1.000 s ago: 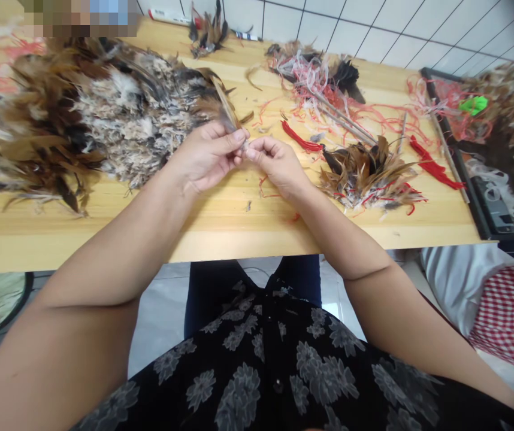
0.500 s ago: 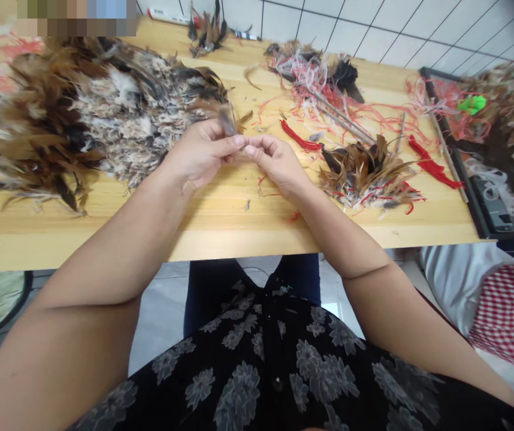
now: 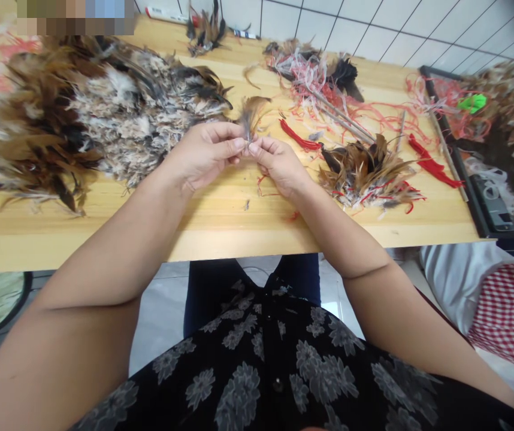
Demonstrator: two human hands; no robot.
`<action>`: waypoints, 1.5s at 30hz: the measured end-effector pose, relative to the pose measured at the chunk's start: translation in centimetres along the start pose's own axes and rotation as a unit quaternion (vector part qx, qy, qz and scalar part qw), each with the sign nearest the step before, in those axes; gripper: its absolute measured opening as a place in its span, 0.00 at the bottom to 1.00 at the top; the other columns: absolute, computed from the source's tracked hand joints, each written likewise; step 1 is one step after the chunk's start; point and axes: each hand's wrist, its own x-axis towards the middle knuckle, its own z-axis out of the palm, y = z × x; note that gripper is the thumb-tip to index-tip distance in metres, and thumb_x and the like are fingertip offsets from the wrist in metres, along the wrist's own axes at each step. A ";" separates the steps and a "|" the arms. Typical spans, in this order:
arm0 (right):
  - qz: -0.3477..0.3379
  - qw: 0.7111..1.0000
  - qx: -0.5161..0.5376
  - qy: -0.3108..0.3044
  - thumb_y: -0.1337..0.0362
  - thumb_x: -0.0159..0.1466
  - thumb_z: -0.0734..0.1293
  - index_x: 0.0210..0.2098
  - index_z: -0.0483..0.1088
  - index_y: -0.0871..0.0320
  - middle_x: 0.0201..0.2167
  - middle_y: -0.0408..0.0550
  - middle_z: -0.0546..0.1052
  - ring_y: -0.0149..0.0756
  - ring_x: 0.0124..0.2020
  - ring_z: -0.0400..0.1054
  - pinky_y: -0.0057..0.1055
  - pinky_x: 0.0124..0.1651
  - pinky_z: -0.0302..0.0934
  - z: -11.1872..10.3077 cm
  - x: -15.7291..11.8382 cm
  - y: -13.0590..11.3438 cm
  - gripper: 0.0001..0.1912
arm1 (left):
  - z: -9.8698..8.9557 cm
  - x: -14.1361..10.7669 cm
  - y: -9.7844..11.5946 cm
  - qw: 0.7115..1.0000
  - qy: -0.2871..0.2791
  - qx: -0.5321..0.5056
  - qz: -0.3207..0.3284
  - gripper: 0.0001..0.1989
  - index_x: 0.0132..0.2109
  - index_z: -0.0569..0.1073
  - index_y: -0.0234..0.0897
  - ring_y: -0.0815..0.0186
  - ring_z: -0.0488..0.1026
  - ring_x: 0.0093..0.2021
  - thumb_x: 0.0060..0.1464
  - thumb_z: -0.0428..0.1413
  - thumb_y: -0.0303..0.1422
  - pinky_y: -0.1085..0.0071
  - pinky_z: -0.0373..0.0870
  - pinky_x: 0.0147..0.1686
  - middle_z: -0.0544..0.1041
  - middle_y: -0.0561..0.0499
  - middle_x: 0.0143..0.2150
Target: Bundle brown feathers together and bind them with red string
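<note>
Between the fingertips of both hands a small brown and grey feather point(image 3: 252, 117) stands upright, its tip pointing away from me. My left hand point(image 3: 214, 149) is closed in a pinch at the feather's base. Fingers also pressed together, my right hand point(image 3: 279, 161) meets it there from the other side. Whether it is one feather or a few together, I cannot tell. Left of my hands spreads a large pile of feathers point(image 3: 126, 120), brown at the outside and pale and fluffy in the middle. To the right lies a smaller bunch of brown feathers point(image 3: 365, 170) with red threads in it.
Red cords point(image 3: 299, 134) and another red bundle point(image 3: 434, 160) lie on the wooden table point(image 3: 221, 230). Tangled pink and white strips point(image 3: 302, 72) lie behind, beside thin sticks point(image 3: 344, 120). A black-framed tray point(image 3: 477, 221) stands right, a marker point(image 3: 167, 15) at the back.
The feather, earlier tilted by my left fingers and partly hidden, now stands upright between both hands' fingertips. My right fingers have shifted slightly and pinch at its base.
</note>
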 end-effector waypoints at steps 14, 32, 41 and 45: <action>-0.041 0.998 -0.005 -0.043 0.37 0.65 0.85 0.38 0.78 0.56 0.39 0.43 0.84 0.34 0.49 0.77 0.31 0.58 0.76 -0.5 0.9 1.9 0.30 | -0.4 0.7 -1.3 0.999 0.025 0.016 0.038 0.29 0.36 0.79 0.43 0.56 0.78 0.47 0.53 0.87 0.54 0.63 0.73 0.48 0.80 0.54 0.35; -0.073 0.994 -0.003 0.075 0.49 0.76 0.78 0.35 0.75 0.56 0.36 0.42 0.81 0.34 0.48 0.77 0.34 0.66 0.72 -1.8 2.9 2.8 0.20 | -2.6 3.4 4.7 0.828 0.101 0.535 -0.133 0.03 0.38 0.82 0.42 0.39 0.68 0.73 0.61 0.68 0.33 0.40 0.50 0.84 0.84 0.42 0.58; -0.103 0.991 -0.034 0.073 0.42 0.74 0.79 0.37 0.79 0.56 0.38 0.43 0.83 0.35 0.49 0.78 0.35 0.63 0.72 -1.7 3.4 3.8 0.24 | -2.4 2.6 4.6 0.771 0.109 0.617 -0.110 0.04 0.44 0.87 0.40 0.38 0.74 0.71 0.66 0.65 0.31 0.43 0.62 0.82 0.84 0.39 0.58; -0.101 0.991 -0.042 0.076 0.38 0.71 0.80 0.38 0.82 0.57 0.41 0.43 0.86 0.35 0.48 0.79 0.36 0.64 0.73 -1.8 3.3 4.1 0.26 | -2.5 1.3 5.0 0.811 0.165 0.560 -0.037 0.06 0.44 0.83 0.41 0.46 0.80 0.57 0.68 0.64 0.37 0.47 0.72 0.75 0.85 0.42 0.50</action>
